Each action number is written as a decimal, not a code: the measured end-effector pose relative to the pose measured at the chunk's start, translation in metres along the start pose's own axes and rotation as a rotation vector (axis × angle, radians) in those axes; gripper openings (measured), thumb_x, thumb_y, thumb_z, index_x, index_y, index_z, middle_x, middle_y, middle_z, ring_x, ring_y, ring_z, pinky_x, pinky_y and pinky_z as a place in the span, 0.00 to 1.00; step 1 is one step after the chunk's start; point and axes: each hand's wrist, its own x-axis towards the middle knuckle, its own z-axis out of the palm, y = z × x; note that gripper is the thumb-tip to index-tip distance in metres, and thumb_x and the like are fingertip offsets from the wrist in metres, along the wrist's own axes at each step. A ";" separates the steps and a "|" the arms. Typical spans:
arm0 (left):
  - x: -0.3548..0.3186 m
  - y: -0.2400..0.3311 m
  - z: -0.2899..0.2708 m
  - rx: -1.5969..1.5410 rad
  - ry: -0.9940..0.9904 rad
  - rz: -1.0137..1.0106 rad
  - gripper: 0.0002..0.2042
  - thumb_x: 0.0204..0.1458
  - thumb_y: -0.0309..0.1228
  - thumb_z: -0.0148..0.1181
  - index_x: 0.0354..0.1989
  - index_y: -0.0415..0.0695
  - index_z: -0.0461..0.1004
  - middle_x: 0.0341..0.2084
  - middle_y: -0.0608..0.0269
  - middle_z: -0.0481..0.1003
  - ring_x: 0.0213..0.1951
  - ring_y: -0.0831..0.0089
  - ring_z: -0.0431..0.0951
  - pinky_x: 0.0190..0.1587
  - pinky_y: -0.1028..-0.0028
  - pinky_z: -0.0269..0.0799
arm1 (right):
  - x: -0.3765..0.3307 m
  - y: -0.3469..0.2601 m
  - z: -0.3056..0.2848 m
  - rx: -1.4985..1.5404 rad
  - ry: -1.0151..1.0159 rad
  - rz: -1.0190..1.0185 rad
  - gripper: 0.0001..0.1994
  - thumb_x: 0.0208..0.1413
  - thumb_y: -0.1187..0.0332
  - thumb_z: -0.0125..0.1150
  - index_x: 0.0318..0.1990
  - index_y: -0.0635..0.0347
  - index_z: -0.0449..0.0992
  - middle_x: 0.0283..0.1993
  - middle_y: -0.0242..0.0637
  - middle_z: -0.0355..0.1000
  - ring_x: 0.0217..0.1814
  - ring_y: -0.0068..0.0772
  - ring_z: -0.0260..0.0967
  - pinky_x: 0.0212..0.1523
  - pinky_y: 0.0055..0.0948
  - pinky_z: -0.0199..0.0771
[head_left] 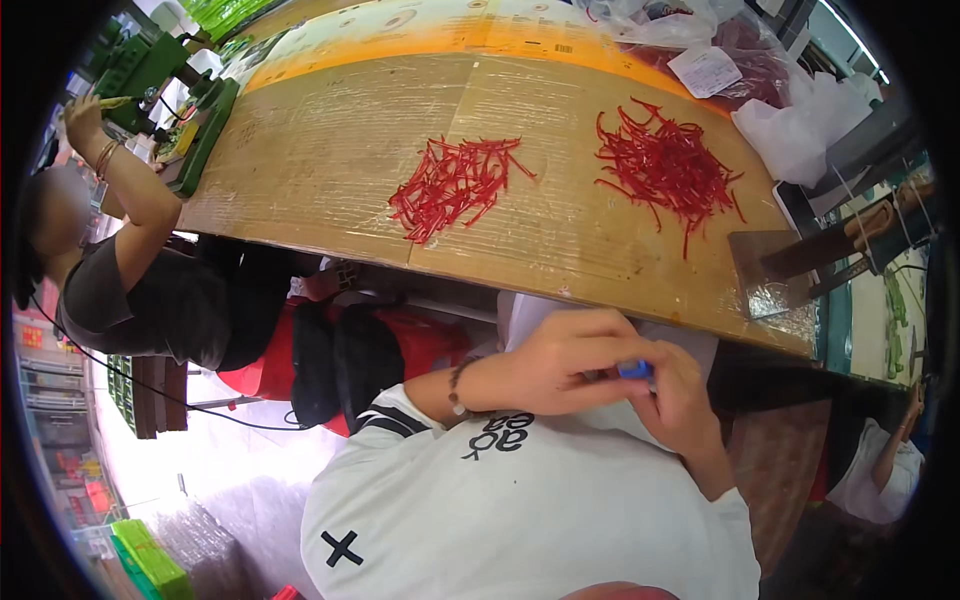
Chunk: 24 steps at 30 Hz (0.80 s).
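Observation:
Both my hands meet below the table's near edge, in front of my white shirt. My left hand (555, 365) and my right hand (685, 395) pinch a small blue object (634, 370) between their fingertips; most of it is hidden by the fingers. On the cardboard-covered table (330, 160) above lie two piles of short red wires: one in the middle (452, 185) and a larger, looser one (668, 165) to the right. Neither hand touches them.
A co-worker sits at the left, one raised hand (82, 115) at a green machine (150, 70). Clear plastic bags (740, 50) of red parts lie at the table's far right. A red and black bag (370, 360) sits under the table. Green crates (150, 560) stand at lower left.

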 end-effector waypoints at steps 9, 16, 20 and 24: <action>-0.018 -0.018 -0.129 1.296 0.142 -0.667 0.57 0.28 0.64 0.65 0.68 0.52 0.48 0.66 0.39 0.43 0.66 0.40 0.45 0.62 0.43 0.40 | 0.021 0.021 -0.002 0.288 0.090 0.275 0.16 0.47 0.72 0.67 0.43 0.70 0.72 0.31 0.47 0.73 0.29 0.41 0.73 0.31 0.31 0.72; 0.032 -0.051 -0.141 1.235 -0.209 -0.417 0.46 0.34 0.65 0.61 0.65 0.62 0.56 0.66 0.46 0.45 0.65 0.39 0.46 0.62 0.42 0.39 | 0.039 0.022 -0.012 0.288 0.217 0.103 0.20 0.47 0.74 0.66 0.49 0.66 0.70 0.39 0.48 0.73 0.35 0.43 0.74 0.35 0.31 0.72; 0.044 -0.060 -0.140 1.175 -0.267 -0.343 0.26 0.46 0.52 0.59 0.54 0.57 0.71 0.59 0.54 0.62 0.61 0.53 0.58 0.60 0.53 0.49 | 0.040 0.036 -0.014 0.195 0.246 -0.007 0.21 0.46 0.75 0.66 0.50 0.63 0.70 0.39 0.46 0.73 0.36 0.43 0.73 0.34 0.32 0.72; 0.048 -0.062 -0.140 1.072 -0.197 -0.262 0.16 0.49 0.43 0.60 0.46 0.53 0.76 0.47 0.59 0.70 0.51 0.60 0.68 0.52 0.62 0.61 | 0.038 0.043 -0.013 0.175 0.274 -0.039 0.21 0.44 0.76 0.66 0.49 0.62 0.71 0.36 0.45 0.73 0.32 0.42 0.72 0.31 0.33 0.71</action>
